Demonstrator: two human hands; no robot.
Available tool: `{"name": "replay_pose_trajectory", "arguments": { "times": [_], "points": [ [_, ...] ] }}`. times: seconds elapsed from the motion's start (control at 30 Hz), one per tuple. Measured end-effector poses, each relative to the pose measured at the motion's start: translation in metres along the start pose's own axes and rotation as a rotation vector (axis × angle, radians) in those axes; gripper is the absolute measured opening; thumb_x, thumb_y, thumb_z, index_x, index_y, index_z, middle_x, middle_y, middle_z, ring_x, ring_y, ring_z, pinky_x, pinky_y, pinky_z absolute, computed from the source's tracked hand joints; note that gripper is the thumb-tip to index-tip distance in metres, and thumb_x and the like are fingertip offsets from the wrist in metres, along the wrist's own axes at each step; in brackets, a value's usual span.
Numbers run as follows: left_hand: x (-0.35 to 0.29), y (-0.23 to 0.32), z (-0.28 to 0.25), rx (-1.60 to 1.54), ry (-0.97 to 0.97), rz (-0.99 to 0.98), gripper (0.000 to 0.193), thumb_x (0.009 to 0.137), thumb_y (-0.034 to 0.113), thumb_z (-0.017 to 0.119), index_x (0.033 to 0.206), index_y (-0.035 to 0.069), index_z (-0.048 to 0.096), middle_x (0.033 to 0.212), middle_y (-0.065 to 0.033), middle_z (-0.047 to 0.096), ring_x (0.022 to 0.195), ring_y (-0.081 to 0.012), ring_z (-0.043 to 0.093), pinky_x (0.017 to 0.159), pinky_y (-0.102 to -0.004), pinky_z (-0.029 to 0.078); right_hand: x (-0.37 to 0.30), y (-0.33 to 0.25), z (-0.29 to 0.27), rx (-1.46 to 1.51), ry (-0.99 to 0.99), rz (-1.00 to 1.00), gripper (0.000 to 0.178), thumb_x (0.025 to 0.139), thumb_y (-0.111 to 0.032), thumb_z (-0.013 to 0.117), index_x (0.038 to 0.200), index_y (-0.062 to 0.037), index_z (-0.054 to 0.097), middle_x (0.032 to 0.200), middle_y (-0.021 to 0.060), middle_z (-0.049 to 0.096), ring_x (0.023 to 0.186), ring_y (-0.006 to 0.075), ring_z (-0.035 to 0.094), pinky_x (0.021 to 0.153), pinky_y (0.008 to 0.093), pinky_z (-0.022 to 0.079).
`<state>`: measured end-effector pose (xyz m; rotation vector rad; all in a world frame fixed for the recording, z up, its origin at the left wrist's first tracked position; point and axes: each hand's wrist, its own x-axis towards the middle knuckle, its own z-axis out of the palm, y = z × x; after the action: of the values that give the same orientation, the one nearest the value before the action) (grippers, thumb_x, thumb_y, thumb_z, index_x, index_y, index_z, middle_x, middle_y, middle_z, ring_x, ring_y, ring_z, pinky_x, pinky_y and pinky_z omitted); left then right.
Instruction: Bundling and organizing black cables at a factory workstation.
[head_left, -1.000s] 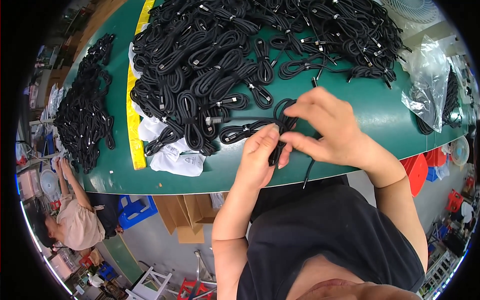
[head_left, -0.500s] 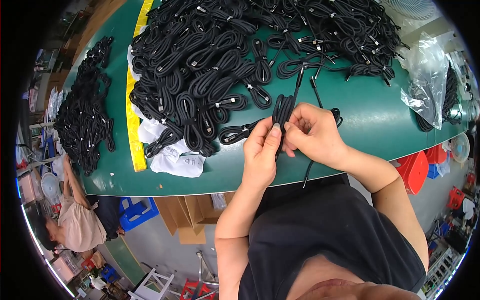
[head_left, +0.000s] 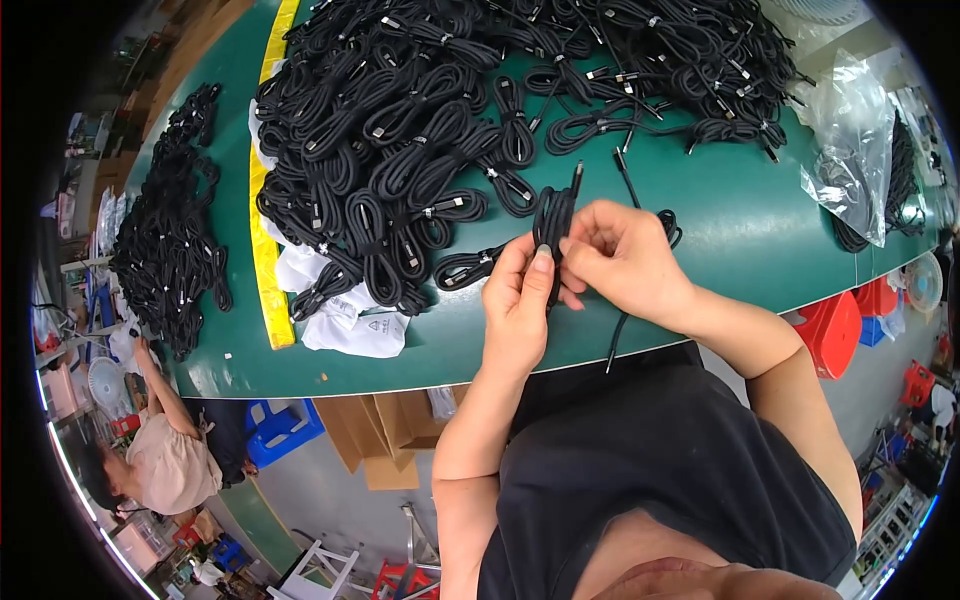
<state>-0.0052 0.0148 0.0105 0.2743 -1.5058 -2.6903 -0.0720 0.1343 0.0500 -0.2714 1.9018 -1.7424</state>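
1. the left hand [head_left: 515,300] has a closed grip on a coiled black braided cable [head_left: 549,222], thumb pressed across the loops, which stand upright just above the near edge of the table [head_left: 745,235].
2. the right hand [head_left: 630,262] touches the coil's right side, its grip nearly drawn together, fingers curled; whether a strand or tie is pinched there, i cannot tell.
3. the cable's connector end [head_left: 578,178] points up beside the top of the loops.
4. the step in hand looks like gathering and securing this coil; the next move seems to call for the left thumb to hold the loops flat while the right fingertips work at the middle.
5. against half a second earlier, the connector end stands shorter above the coil; a second ago it pointed left and the right hand was spread wider.
6. just left of the left hand lies a tied cable bundle [head_left: 466,268]; beside the right hand, a loose black cable [head_left: 669,230].
7. farther out are a large heap of cable bundles [head_left: 420,145], a white bag [head_left: 358,336], yellow tape [head_left: 268,275] and a clear plastic bag [head_left: 852,150].
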Motion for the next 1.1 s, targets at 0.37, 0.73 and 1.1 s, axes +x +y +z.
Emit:
{"name": "replay_pose_trajectory", "arguments": {
  "times": [0.37, 0.73, 1.1],
  "points": [
    [0.003, 0.0, 0.002, -0.063, 0.016, -0.018, 0.027, 0.092, 0.017, 0.044, 0.109, -0.003, 0.048, 0.087, -0.0095, 0.057, 0.067, -0.0142, 0.056, 0.056, -0.0251, 0.049, 0.002, -0.004, -0.004, 0.04, -0.019, 0.054, 0.008, 0.082, -0.001, 0.055, 0.078, 0.004, 0.05, 0.064, 0.0047, 0.056, 0.056, 0.0081, 0.054, 0.049, 0.0221, 0.043],
    [0.006, 0.005, -0.003, -0.179, -0.015, -0.118, 0.031, 0.093, 0.024, 0.043, 0.105, -0.003, 0.05, 0.08, -0.01, 0.057, 0.055, -0.0131, 0.052, 0.044, -0.0228, 0.041, 0.016, -0.005, -0.02, 0.011, -0.199, 0.14, 0.007, 0.081, -0.001, 0.056, 0.081, 0.0029, 0.051, 0.071, 0.0058, 0.059, 0.06, 0.0097, 0.055, 0.056, 0.0227, 0.045],
    [0.002, 0.01, 0.006, -0.54, -0.184, -0.507, 0.045, 0.094, 0.041, 0.033, 0.1, -0.002, 0.048, 0.066, -0.0169, 0.056, 0.036, -0.0146, 0.042, 0.03, -0.0237, 0.032, 0.025, 0.005, -0.022, -0.514, 0.204, -1.035, 0.016, 0.075, -0.013, 0.064, 0.067, -0.0027, 0.055, 0.055, 0.0046, 0.05, 0.044, 0.0195, 0.046, 0.041, 0.0271, 0.035]
  ]
}}
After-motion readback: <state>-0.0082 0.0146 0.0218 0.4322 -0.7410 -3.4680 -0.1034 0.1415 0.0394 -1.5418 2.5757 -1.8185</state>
